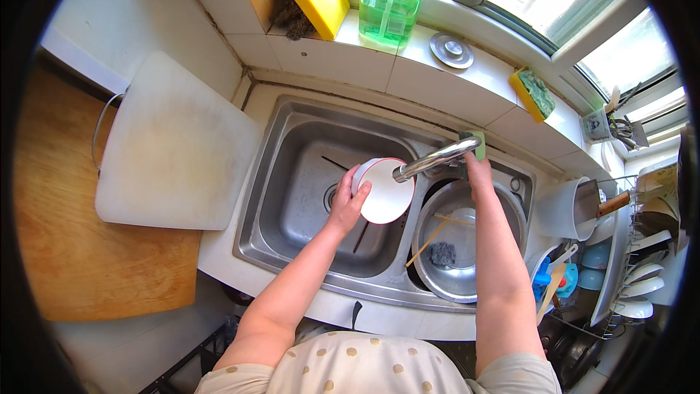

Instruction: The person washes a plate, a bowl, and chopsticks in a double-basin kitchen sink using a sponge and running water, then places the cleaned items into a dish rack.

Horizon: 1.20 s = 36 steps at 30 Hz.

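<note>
My left hand (347, 201) grips the left rim of a white bowl with a red edge (389, 197), tilted below the spout of a chrome faucet (437, 160) over the left sink basin (298, 230). Two dark chopsticks (360, 236) lie in that basin, partly hidden by bowl and hand. My right hand (478, 169) is at the faucet's base with a green sponge or cloth (479, 145) at its fingers; its grip is partly hidden. Under my right forearm a round metal basin (465, 284) holds light wooden chopsticks (429, 241) and a grey scouring pad (443, 254).
A white cutting board (169, 153) and a wooden board (109, 279) are at the left. Along the sill stand a green soap bottle (389, 11), a metal lid (451, 50) and a yellow-green sponge (533, 94). A dish rack (607, 320) with dishes is at the right.
</note>
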### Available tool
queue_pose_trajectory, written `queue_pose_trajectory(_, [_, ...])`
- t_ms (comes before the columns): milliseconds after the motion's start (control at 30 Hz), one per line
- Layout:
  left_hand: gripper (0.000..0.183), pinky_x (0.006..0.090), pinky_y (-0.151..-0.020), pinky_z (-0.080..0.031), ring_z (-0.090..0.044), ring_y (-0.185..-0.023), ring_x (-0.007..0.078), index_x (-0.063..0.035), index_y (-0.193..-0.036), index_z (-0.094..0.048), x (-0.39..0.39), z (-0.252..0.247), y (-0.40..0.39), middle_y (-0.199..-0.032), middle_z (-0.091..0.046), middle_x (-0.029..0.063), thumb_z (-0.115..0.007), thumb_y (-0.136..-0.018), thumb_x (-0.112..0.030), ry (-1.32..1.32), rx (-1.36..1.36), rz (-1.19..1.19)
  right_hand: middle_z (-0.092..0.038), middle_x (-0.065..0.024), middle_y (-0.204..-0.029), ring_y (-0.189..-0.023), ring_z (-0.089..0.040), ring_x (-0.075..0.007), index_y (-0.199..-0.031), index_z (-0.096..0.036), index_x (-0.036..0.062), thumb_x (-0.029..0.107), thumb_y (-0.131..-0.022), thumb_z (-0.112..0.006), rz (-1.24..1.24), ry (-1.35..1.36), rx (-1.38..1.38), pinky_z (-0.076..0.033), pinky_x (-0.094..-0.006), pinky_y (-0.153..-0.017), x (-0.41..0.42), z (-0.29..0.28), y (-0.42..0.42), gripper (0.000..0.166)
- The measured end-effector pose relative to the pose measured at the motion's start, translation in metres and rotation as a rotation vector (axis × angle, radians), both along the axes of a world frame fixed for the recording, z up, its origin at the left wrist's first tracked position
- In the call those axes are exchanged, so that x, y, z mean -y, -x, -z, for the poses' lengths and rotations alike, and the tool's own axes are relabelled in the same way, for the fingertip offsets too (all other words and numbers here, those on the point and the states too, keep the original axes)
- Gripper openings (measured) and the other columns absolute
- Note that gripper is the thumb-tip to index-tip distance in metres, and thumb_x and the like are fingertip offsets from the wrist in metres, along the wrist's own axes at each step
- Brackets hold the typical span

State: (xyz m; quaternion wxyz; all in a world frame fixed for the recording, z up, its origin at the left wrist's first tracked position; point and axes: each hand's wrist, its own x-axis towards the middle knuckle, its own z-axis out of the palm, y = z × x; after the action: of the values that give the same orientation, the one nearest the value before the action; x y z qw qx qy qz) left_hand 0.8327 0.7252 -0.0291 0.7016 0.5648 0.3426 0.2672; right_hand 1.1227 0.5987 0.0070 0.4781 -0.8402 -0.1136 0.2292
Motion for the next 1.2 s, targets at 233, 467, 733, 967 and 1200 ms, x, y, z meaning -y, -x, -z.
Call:
queue_pose_trajectory(233, [0.060, 0.0320, -0.104, -0.031, -0.041, -0.124, 0.0222, -0.0014, -0.137, -0.034, -0.005, -0.021, -0.013, -0.132, -0.045, 0.0147, -0.052, -0.092, -0.036, 0.154, 0.148, 0.063, -0.060, -0.0054, -0.106, -0.095, -0.054, -0.0166, -0.117, -0.056, 0.0046, 0.025, -0.080, -0.063, 0.041, -0.171, -0.192, -0.039, -0.0294, -0.086, 0.016, -0.004, 0.013, 0.042])
queue_pose_trajectory(467, [0.051, 0.0295, -0.103, -0.031, -0.042, -0.122, 0.0169, -0.0045, -0.137, -0.036, -0.003, -0.015, -0.027, -0.131, -0.047, 0.0089, -0.049, -0.095, -0.031, 0.424, 0.309, 0.131, -0.060, -0.0078, -0.107, -0.097, -0.054, -0.0171, -0.117, -0.054, 0.0039, 0.030, -0.083, -0.061, 0.099, -0.167, -0.093, -0.041, -0.0316, -0.086, 0.022, -0.015, 0.029, 0.044])
queue_pose_trajectory(733, [0.054, 0.0309, -0.100, -0.034, -0.045, -0.117, 0.0185, -0.0042, -0.134, -0.037, 0.009, 0.002, -0.025, -0.127, -0.048, 0.0088, -0.055, -0.091, -0.032, 0.533, 0.190, 0.170, -0.053, -0.0136, -0.115, -0.104, -0.055, -0.0254, -0.127, -0.042, 0.0042, 0.016, -0.086, -0.049, -0.033, -0.297, 0.005, -0.043, -0.0369, -0.092, 0.064, -0.047, 0.126, 0.043])
queue_pose_trajectory(967, [0.057, 0.0324, -0.102, -0.033, -0.041, -0.121, 0.0189, -0.0033, -0.134, -0.034, 0.037, -0.016, -0.019, -0.130, -0.044, 0.0100, -0.053, -0.093, -0.037, 0.209, 0.151, 0.004, -0.048, -0.0248, -0.127, -0.118, -0.046, -0.0395, -0.131, -0.043, 0.0037, 0.021, -0.082, -0.057, -0.605, 0.153, 0.318, -0.037, -0.0423, -0.101, -0.023, -0.016, 0.183, 0.054])
queue_pose_trajectory(1200, [0.061, 0.0316, -0.092, -0.042, -0.051, -0.109, 0.0200, -0.0025, -0.129, -0.042, -0.033, -0.008, 0.016, -0.118, -0.054, 0.0127, -0.059, -0.087, -0.043, 0.296, -0.164, 0.234, -0.043, -0.0107, -0.138, -0.126, -0.042, -0.0307, -0.113, -0.057, 0.0057, 0.017, -0.071, -0.065, -1.300, 0.333, 1.070, -0.031, -0.0458, -0.105, -0.014, -0.030, 0.189, 0.045])
